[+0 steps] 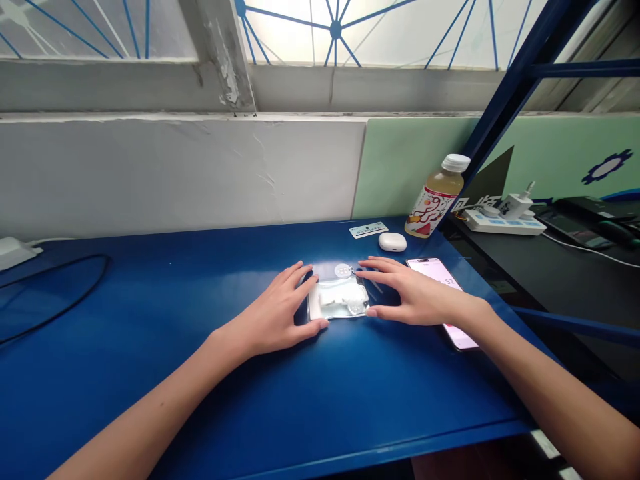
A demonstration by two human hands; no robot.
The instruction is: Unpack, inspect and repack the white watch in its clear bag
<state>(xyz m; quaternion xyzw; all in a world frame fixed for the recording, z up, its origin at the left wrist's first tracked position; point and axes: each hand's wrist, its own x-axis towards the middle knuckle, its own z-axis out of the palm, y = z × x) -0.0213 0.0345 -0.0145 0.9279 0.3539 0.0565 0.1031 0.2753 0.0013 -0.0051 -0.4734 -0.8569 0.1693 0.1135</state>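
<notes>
Flanking the clear pouch (338, 298), the left hand (273, 313) and right hand (415, 297) rest open, fingertips touching its edges. The pouch lies flat on the bench (200, 387), not lifted.

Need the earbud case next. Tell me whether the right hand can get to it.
Probably yes. The earbud case lies just beyond the right hand on the blue table, with nothing between them; the bottle stands off to the side.

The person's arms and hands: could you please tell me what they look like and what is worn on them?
Both are bare: the left hand and right hand wear no visible gloves, rings or watch. The left forearm and right forearm show no sleeves as far as the frame reaches.
</notes>
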